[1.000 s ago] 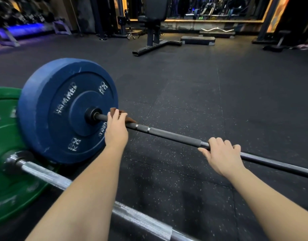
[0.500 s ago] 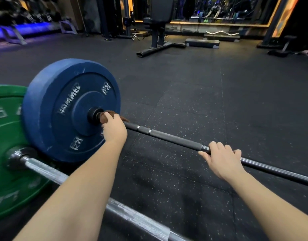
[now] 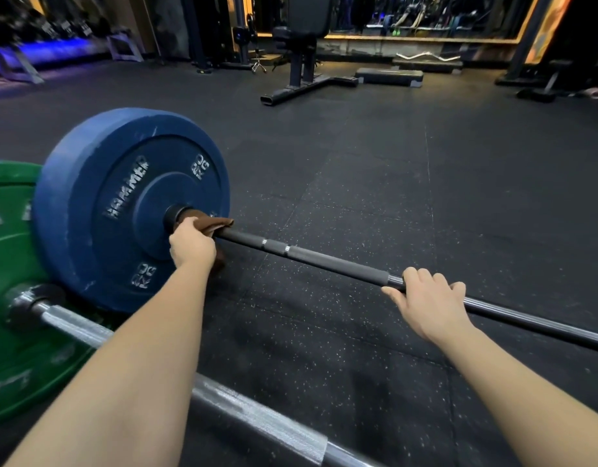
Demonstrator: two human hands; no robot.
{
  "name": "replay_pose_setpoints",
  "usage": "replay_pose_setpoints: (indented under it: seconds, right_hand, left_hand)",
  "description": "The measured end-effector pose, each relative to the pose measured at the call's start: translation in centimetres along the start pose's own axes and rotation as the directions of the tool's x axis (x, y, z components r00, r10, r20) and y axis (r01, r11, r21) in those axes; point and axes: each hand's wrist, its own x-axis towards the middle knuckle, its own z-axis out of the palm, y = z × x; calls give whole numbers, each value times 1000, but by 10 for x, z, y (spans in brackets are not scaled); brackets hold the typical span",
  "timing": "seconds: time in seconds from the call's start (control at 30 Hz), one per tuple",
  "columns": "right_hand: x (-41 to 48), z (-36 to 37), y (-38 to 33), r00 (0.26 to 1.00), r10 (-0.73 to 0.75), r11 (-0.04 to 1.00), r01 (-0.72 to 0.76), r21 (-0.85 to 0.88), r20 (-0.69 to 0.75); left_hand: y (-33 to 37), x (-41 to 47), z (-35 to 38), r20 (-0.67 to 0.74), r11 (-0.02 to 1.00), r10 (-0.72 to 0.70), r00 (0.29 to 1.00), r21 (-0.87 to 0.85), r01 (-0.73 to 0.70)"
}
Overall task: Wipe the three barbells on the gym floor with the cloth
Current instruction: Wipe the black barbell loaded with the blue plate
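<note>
While the brown cloth [image 3: 214, 225] is lying draped over the black bar [image 3: 324, 261] right at the hub of the blue plate [image 3: 122, 203], the left hand [image 3: 191, 246] is gripping it, fingers curled round cloth and bar together. One corner of the cloth is sticking out to the right of the knuckles, and another fold is hanging down below the hand. The bar is lying across the gym floor [image 3: 358, 170], running from the blue plate down toward the right edge of the view. Farther along it, just past the end of its matte grey section, the right hand [image 3: 429, 298] is holding the bare shaft, fingers hooked over the top and the thumb reaching out to the left along the bar.

Nearer the person, a silver bar [image 3: 257, 417] is lying roughly parallel to the black one, passing under the left forearm. It is carrying a green plate [image 3: 11, 298] that is standing just beside the blue plate and partly behind it at the left edge. Both plates are resting upright on the dark speckled floor.

Well apart, at the far side of the room, a black bench [image 3: 304, 45] is standing on its frame, with a low step [image 3: 388, 76] lying to its right and a pale curl bar [image 3: 425, 56] resting behind that.
</note>
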Motion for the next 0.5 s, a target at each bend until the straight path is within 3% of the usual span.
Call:
replay_pose_setpoints:
  seconds: [0.07, 0.1, 0.17, 0.2, 0.23, 0.4, 0.5]
  right_hand:
    - [0, 2, 1, 1000, 1, 1000, -1, -3, -9]
    - [0, 2, 1, 1000, 2, 1000, -2, -4, -7]
    - [1, 2, 0, 1000, 2, 1000, -2, 1, -3]
    - [1, 1, 0, 1000, 3, 1000, -3, 6, -2]
    - [1, 1, 0, 1000, 6, 1000, -6, 8, -1]
    - [1, -1, -1, 1000, 8, 1000, -9, 17, 16]
    - [1, -2, -1, 1000, 8, 1000, -9, 24, 30]
  left_hand:
    - [-10, -12, 7, -50, 936, -172, 984, -320, 148]
    - [-15, -17, 11, -33, 832, -294, 955, -501, 239]
    - [-21, -23, 18, 148, 474, -470, 870, -789, 391]
    - [-22, -26, 19, 260, 309, -488, 833, -841, 443]
    - [-24, -26, 21, 334, 211, -480, 811, -853, 477]
    - [2, -28, 17, 454, 2, -328, 828, -876, 482]
    - [10, -22, 15, 469, -53, -345, 813, -875, 482]
